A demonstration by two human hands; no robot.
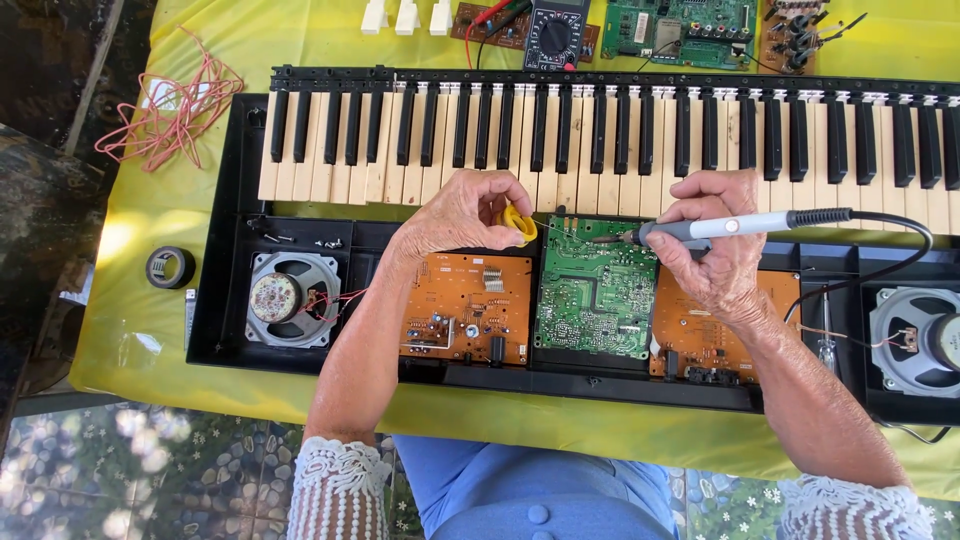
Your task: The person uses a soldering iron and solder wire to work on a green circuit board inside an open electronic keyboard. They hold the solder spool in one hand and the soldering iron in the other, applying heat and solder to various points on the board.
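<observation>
An opened electronic keyboard (230, 300) lies on a yellow-covered table, its keys (620, 140) at the far side and circuit boards exposed. My right hand (705, 250) grips a grey soldering iron (720, 228) with its tip over the top edge of the green circuit board (595, 300). My left hand (465, 215) pinches a small yellow spool of solder (518, 222), with a thin wire running toward the iron's tip. Orange boards (465, 310) (700, 335) flank the green one.
Speakers sit at the left (290, 298) and right (915, 340) ends of the case. A screwdriver (826, 340) lies inside at right. Red wire bundle (175, 105), a tape roll (170, 267), a multimeter (555, 32), loose boards (680, 30) and white keys (405, 15) lie on the table.
</observation>
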